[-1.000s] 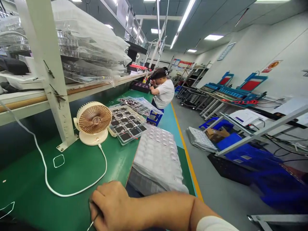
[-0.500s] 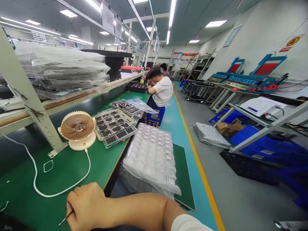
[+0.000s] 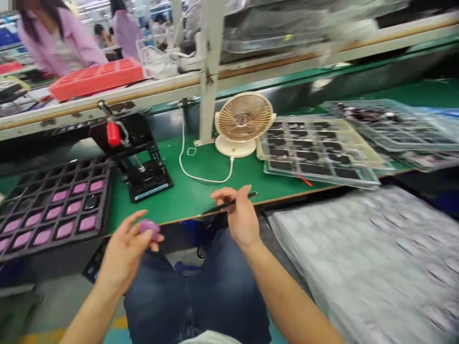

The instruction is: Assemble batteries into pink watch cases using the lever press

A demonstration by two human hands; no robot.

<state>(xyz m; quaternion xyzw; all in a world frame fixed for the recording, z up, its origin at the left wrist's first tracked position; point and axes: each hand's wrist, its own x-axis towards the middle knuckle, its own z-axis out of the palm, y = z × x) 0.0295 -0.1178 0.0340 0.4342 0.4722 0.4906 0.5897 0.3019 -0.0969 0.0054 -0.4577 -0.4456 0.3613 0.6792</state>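
Between the fingers of my left hand (image 3: 124, 253) is a small purple rounded piece (image 3: 149, 229), held over my lap just off the bench edge. My right hand (image 3: 244, 215) grips a thin dark pen-like tool, perhaps tweezers (image 3: 224, 206), pointing left along the green bench top (image 3: 190, 205). Left of my left hand lies a black compartment tray (image 3: 107, 210) with several similar purple pieces and one black piece in its pockets. Behind my hands stands a black press fixture (image 3: 148, 179) with a red-handled toggle clamp (image 3: 114, 134).
A cream fan (image 3: 245, 119) with a white cable stands at the back. Clear trays of dark parts (image 3: 319, 167) lie to its right. A bagged stack of white trays (image 3: 358, 253) sits at lower right. A red tray (image 3: 96, 79) rests on the shelf; people are beyond.
My view has swung left and down from the aisle to the bench. My left hand and the purple piece now show. The right hand still holds the thin tool.
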